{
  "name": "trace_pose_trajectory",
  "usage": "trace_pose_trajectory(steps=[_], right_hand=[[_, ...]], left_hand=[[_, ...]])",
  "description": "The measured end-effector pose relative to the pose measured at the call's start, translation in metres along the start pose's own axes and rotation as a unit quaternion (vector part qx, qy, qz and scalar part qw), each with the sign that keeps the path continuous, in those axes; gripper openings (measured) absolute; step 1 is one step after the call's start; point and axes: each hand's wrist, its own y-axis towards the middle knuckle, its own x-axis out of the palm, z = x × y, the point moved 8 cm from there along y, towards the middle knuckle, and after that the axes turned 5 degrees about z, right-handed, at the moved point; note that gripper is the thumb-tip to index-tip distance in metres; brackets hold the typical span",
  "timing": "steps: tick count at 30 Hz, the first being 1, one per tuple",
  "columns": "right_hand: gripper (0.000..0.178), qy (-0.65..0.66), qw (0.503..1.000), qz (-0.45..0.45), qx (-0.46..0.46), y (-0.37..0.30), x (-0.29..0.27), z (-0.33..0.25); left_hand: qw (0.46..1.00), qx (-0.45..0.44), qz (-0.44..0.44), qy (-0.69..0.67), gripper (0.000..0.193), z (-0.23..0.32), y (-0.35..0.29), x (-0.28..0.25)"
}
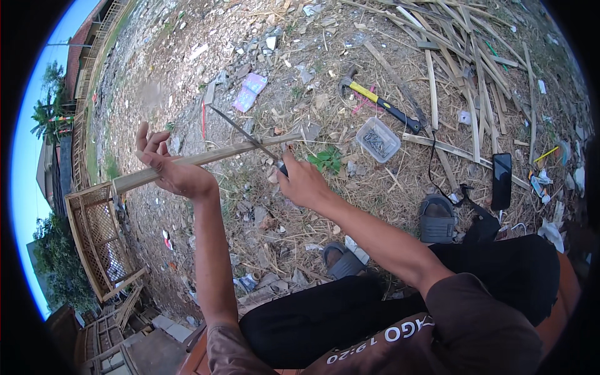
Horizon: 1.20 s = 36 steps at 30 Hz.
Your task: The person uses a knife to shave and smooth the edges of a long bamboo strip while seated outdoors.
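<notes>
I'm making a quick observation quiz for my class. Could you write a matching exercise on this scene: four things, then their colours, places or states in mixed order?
Things
1. hammer
2. tub
3. phone
4. blade

Descriptions
A. across the wood strip, its handle in the right hand
B. clear, with small grey pieces inside
C. dark, lying right of the tub
D. yellow and black handle

Pairs: 1-D, 2-B, 3-C, 4-A

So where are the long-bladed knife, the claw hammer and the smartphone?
Long-bladed knife [242, 130], head view: on the blade.
Claw hammer [379, 102], head view: on the handle.
Smartphone [501, 181], head view: middle of its dark face.
</notes>
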Motion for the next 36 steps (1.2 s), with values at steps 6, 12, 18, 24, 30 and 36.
trace_pose_trajectory(steps=[6, 12, 18, 24, 30, 36], right_hand=[[0.026, -0.011, 1.0, -0.012, 0.013, 0.002, 0.006, 0.012], [0.025, 0.006, 1.0, 0.003, 0.003, 0.001, 0.002, 0.004], [0.027, -0.019, 1.0, 0.012, -0.018, -0.003, 0.006, 0.005], [0.027, 0.002, 0.999, 0.021, -0.041, -0.001, -0.003, 0.0], [0.025, -0.034, 0.999, 0.019, 0.021, 0.012, 0.003, 0.031], [0.025, -0.018, 0.999, 0.025, 0.038, 0.004, 0.0, 0.032]], left_hand=[[0.999, 0.024, -0.023, -0.001, 0.052, 0.0, -0.002, 0.004], [0.998, 0.043, -0.037, -0.006, 0.047, 0.008, -0.004, 0.008], [0.998, 0.046, -0.036, -0.017, 0.051, 0.006, -0.003, 0.008], [0.998, 0.053, -0.025, -0.013, 0.051, 0.01, -0.002, 0.008], [0.999, 0.034, -0.023, -0.004, 0.049, 0.007, 0.001, 0.01], [0.999, 0.02, -0.029, -0.011, 0.047, 0.006, -0.005, 0.014]])
